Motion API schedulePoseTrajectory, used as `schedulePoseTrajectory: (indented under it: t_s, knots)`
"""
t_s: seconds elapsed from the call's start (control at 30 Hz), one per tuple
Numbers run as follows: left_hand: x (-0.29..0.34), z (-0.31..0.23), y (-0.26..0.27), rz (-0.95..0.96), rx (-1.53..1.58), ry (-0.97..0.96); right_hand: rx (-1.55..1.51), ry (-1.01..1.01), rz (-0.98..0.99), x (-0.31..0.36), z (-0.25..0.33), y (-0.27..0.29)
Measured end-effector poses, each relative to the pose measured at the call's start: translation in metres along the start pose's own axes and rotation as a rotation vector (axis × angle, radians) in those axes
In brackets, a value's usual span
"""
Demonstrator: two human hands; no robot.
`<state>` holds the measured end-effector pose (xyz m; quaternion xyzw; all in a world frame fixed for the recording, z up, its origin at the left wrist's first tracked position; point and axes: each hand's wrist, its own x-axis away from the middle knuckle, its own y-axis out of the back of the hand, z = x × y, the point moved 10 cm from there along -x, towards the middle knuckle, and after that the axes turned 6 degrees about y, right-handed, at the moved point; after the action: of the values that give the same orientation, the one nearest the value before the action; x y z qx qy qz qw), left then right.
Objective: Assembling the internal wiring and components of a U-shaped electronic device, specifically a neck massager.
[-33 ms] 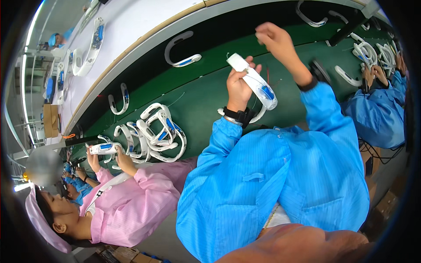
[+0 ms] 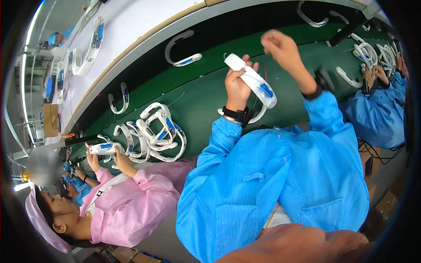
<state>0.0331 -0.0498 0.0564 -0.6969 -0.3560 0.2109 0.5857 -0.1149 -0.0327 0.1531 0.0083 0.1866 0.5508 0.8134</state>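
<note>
My left hand (image 2: 238, 90) is wrapped round a white curved, U-shaped plastic housing (image 2: 253, 82), held above the green bench. A blue part (image 2: 265, 90) sits inside the housing near its bend, and a thin dark wire sticks out by its upper end. My right hand (image 2: 282, 50) is raised to the upper right of the housing, apart from it. Its fingers are curled together and slightly blurred; whether something small is between them is hidden.
On the green bench (image 2: 206, 101) lie a pile of similar white housings (image 2: 160, 131) to the left and single ones (image 2: 186, 60) farther back. A dark object (image 2: 324, 79) lies by my right wrist. A co-worker in pink (image 2: 131, 201) sits left, another in blue (image 2: 375, 114) right.
My right hand has moved a little to the right and nearer to me. The housing in my left hand has tilted and shifted very slightly.
</note>
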Motion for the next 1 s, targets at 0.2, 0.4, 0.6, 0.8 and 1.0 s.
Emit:
schedulePoseTrajectory:
  t_s: [0.2,0.4,0.6,0.8,1.0]
  knots:
    - [-0.008,-0.028,-0.003,-0.043,0.037,-0.137,0.369,-0.093,0.178,0.097,-0.015,-0.024]
    - [-0.009,-0.028,-0.016,-0.065,-0.038,-0.203,0.278,0.056,-0.088,0.101,-0.008,-0.014]
    - [-0.003,-0.014,-0.026,-0.099,-0.078,-0.202,0.243,0.245,-0.088,0.098,0.024,-0.016]
    - [0.001,0.005,-0.046,0.047,-0.101,-0.075,0.524,0.475,-0.069,0.103,0.050,-0.025]
    - [0.002,0.008,-0.040,0.007,-0.324,-0.109,0.348,0.290,-0.091,0.098,0.037,-0.015]
